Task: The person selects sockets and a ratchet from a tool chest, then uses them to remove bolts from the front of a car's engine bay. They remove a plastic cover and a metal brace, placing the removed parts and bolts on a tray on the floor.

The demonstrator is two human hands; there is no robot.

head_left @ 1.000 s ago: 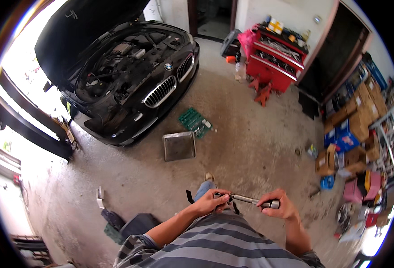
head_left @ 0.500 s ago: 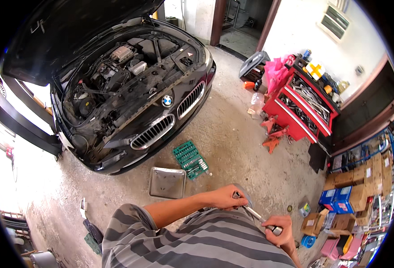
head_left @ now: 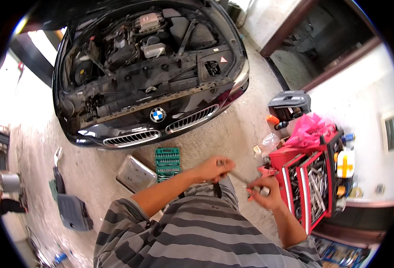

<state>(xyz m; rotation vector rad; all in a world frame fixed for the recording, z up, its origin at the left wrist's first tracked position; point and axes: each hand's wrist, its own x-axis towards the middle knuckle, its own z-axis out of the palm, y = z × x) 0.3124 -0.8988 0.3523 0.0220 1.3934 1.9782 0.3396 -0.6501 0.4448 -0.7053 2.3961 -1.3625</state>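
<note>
The left hand [head_left: 216,169] and right hand [head_left: 272,191] curl their fingers round a metal tool [head_left: 241,178], likely to steady it, in front of the black car [head_left: 181,111]. Nearer the car, a green case [head_left: 167,161] lies open, probably for easy reach.

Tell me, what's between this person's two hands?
In the head view, the shaft of a metal tool bridges the gap, running slantwise from the left hand to the right hand.
</note>
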